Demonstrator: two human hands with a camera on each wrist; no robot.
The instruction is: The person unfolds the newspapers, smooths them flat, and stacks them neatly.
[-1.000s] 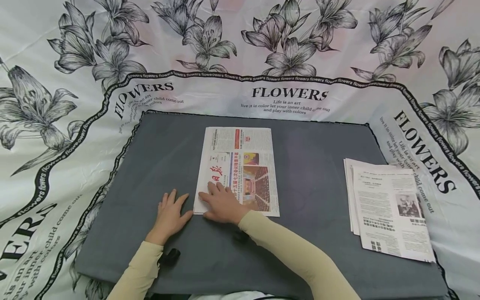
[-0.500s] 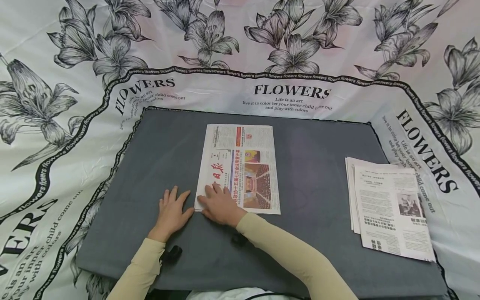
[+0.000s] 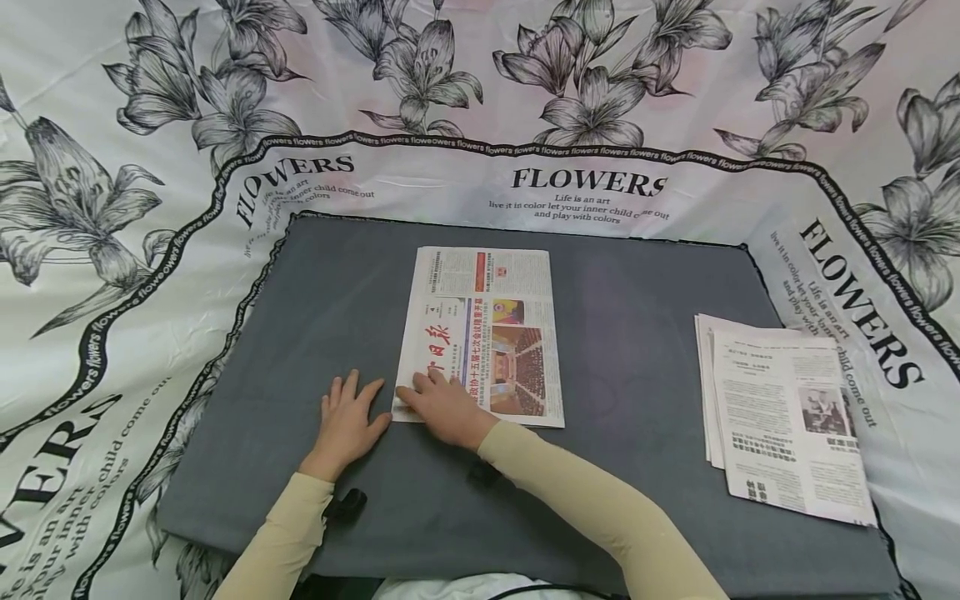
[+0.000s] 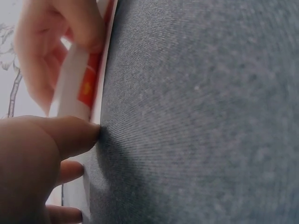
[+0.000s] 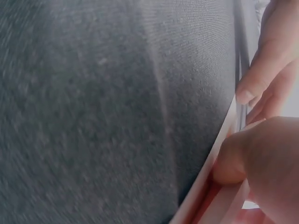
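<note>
A folded newspaper (image 3: 517, 275) with red headlines and colour photos lies on the grey tabletop, its long sides running away from the person. At its near left corner, the right hand (image 3: 448, 410) has its fingers bent over the paper. In the right wrist view the right thumb (image 5: 233, 161) is tucked in at the newspaper's edge, pinching paper there. The left hand (image 3: 345, 429) rests on the table just left of that corner, fingers spread. Its thumb (image 4: 77, 135) touches the newspaper's edge in the left wrist view.
A stack of folded newspapers (image 3: 787, 417) lies at the right side of the table (image 3: 630, 333), partly over its edge. Black wrist gear (image 3: 348, 506) shows under the left wrist. White flower-print cloth (image 3: 442, 187) surrounds the table's back and sides.
The right hand's fingers have bent more and its thumb has gone out of sight at the corner. The left hand stays in place. The head view has shifted slightly.
</note>
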